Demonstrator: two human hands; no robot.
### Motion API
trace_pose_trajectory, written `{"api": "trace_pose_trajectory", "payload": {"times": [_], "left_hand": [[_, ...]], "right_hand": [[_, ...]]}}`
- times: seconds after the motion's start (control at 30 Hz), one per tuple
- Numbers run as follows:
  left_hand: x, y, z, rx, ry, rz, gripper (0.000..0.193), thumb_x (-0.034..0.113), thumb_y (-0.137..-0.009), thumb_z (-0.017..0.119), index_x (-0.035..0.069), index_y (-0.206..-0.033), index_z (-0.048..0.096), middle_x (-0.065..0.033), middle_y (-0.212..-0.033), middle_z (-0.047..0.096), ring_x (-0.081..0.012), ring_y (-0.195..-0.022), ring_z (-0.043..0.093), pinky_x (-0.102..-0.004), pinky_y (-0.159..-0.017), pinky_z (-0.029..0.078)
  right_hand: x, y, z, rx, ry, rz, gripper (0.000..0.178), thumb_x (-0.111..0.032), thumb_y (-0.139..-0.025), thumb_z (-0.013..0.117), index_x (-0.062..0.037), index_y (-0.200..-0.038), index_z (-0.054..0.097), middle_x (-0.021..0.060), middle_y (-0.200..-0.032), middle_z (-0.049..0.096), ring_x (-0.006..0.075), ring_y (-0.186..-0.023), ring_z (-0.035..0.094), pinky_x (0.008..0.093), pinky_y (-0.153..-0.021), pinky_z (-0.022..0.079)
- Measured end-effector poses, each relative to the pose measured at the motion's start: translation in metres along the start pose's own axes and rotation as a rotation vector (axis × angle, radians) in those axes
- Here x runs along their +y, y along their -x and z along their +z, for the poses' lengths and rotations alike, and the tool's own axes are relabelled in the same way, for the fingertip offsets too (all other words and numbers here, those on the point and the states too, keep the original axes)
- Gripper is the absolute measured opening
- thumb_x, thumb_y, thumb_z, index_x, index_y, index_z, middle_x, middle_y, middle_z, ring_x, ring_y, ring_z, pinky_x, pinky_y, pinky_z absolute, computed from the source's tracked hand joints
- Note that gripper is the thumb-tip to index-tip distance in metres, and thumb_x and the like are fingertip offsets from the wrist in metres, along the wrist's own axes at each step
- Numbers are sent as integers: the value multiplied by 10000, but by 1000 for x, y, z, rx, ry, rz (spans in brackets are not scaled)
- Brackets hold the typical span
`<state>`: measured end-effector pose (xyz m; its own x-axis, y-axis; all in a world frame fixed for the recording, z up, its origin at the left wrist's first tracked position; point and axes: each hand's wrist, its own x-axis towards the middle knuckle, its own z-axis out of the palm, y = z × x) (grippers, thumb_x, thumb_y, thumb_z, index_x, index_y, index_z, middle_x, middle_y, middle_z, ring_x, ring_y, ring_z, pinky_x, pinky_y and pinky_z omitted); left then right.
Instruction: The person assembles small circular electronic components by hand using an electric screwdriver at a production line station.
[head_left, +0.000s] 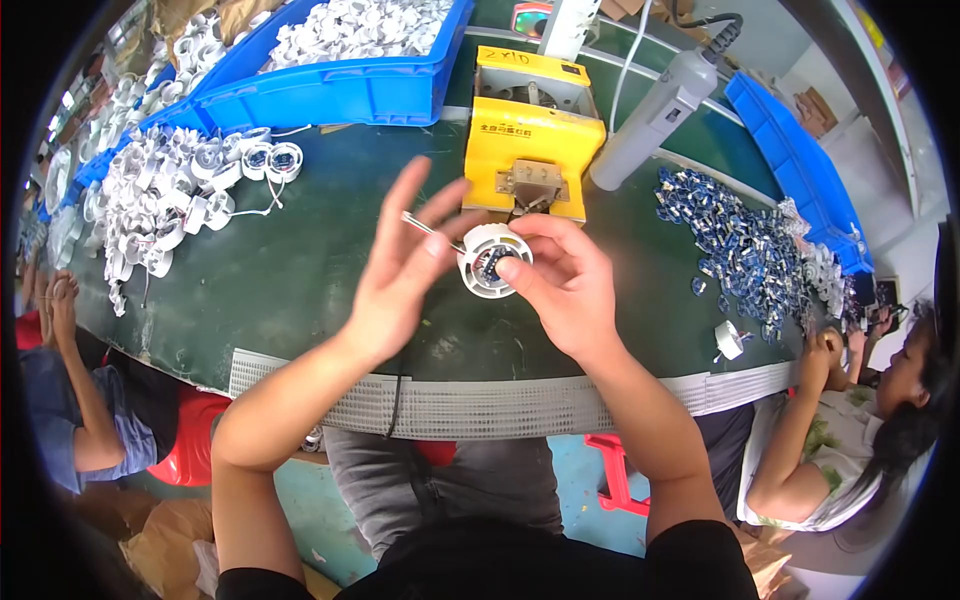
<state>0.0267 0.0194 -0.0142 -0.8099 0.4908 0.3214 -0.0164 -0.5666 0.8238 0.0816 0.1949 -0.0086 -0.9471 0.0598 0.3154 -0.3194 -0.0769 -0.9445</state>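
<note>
My right hand (pixel 570 285) grips a white round plastic housing (pixel 482 283) in front of the yellow machine. Its thumb presses on a small dark blue circuit board (pixel 490 262) inside the housing. Short thin wires (pixel 420 224) stick out from the housing's left side and cross my left thumb. My left hand (pixel 395 270) is raised beside the housing with its fingers spread and slightly blurred. Whether the left thumb touches the wires is unclear. The yellow machine (pixel 520 145) has a metal block at its front, just beyond the housing.
White housings (pixel 165 190) are heaped at the left, below a blue bin (pixel 390 92) of white parts. Many small blue boards (pixel 725 240) lie at the right, near a single white housing (pixel 730 340). A grey cylindrical tool (pixel 650 120) stands beside the machine. People sit at both sides.
</note>
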Motion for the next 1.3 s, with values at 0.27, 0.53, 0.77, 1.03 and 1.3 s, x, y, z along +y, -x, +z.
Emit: {"api": "trace_pose_trajectory", "payload": {"times": [0.27, 0.53, 0.77, 1.03, 1.3], "left_hand": [[2, -4, -26, 164, 88, -218, 462, 415, -1019, 420, 7, -1218, 508, -143, -1148, 587, -225, -1021, 617, -366, -890, 520], [-2, 9, 8, -56, -281, -182, 461, 96, -949, 600, -26, -1360, 431, -74, -1146, 597, -109, -1052, 566, -277, -910, 483], [-1, 10, 5, -90, -299, -91, 429, 80, -966, 558, -26, -1365, 439, -97, -1126, 625, -102, -960, 604, -262, -816, 530], [-14, 6, -4, -88, -283, -299, 284, 46, -975, 490, -14, -1252, 479, -107, -1106, 605, -158, -932, 650, -300, -776, 601], [-16, 0, -15, -9, -340, -523, 309, 64, -976, 463, -34, -1268, 463, -113, -1067, 596, -192, -874, 666, -325, -768, 609]], "right_hand": [[-4, -4, -7, 19, -128, 2, 333, 11, -857, 683, 38, -1165, 559, 128, -1060, 656, 165, -948, 643, 304, -849, 538], [6, -2, -6, -89, -46, 11, 307, 37, -836, 687, -2, -1124, 587, 85, -1027, 642, 145, -935, 642, 264, -775, 522], [0, -3, -4, -4, 199, -123, 195, 1, -818, 722, -4, -1004, 662, 69, -1036, 592, 139, -905, 614, 253, -756, 504], [-14, -39, -47, 648, 793, -482, 613, -136, -796, 766, 20, -1306, 464, 147, -1219, 528, 243, -1085, 546, 369, -950, 452], [-50, -67, -27, 460, 403, -346, 440, -62, -874, 630, 18, -1270, 458, 61, -848, 611, 123, -727, 595, 272, -696, 495]]}}
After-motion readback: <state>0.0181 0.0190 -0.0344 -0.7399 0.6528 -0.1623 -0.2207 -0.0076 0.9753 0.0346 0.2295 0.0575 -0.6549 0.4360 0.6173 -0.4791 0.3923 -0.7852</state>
